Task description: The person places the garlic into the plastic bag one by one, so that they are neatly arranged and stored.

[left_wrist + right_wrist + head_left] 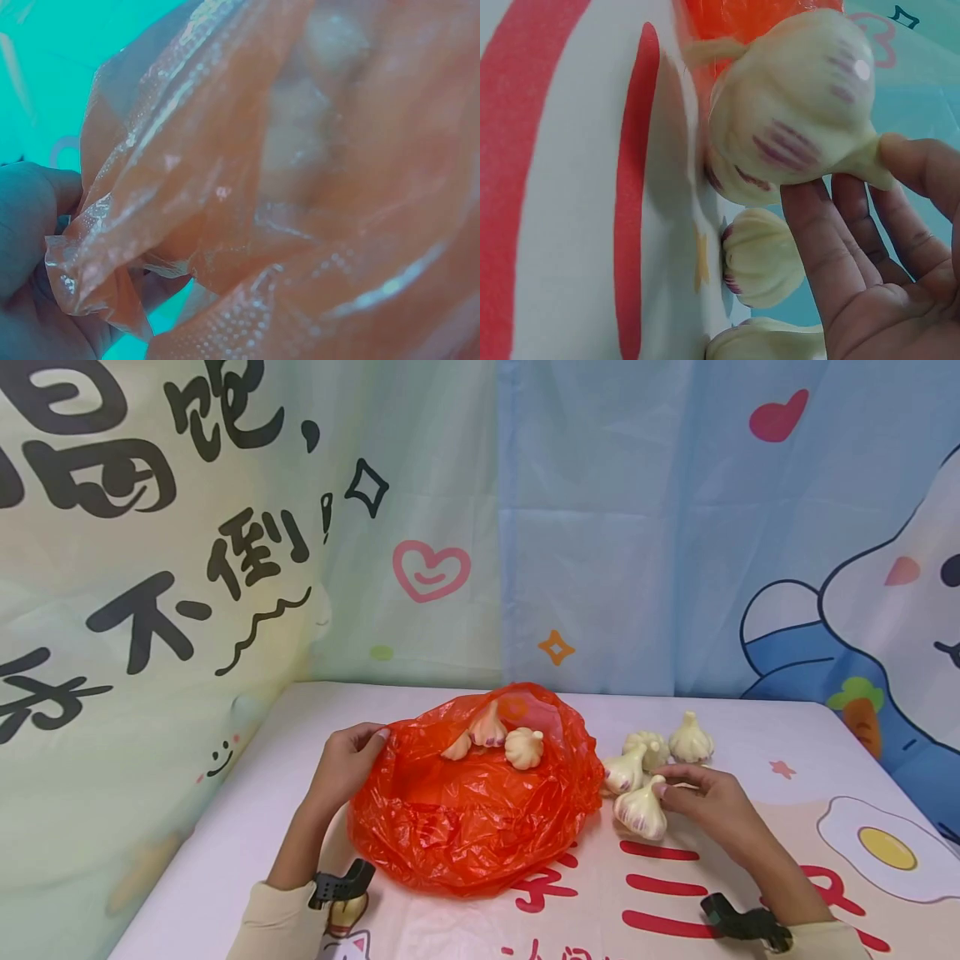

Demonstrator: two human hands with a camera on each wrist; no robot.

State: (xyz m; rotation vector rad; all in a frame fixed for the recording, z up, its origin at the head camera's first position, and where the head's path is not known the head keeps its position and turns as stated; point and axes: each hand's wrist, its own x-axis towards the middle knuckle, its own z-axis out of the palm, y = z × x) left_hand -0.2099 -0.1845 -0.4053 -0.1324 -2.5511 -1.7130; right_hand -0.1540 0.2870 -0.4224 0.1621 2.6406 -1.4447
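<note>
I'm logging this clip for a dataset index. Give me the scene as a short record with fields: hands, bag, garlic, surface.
left hand: pinches the rim of the orange plastic bag, holding it open
right hand: fingers on the stem of a garlic bulb beside the bag
garlic in bag: three bulbs
garlic outside the bag: four in all, counting the held one; far bulb
surface: printed tablecloth with red strokes and a fried egg picture

Bag [472, 818]: thin orange plastic, crinkled, glossy, translucent; garlic [640, 810]: smooth, waxy sheen, plastic-looking; tablecloth [750, 860]: matt printed cloth; backdrop [600, 527]: soft fabric.
</note>
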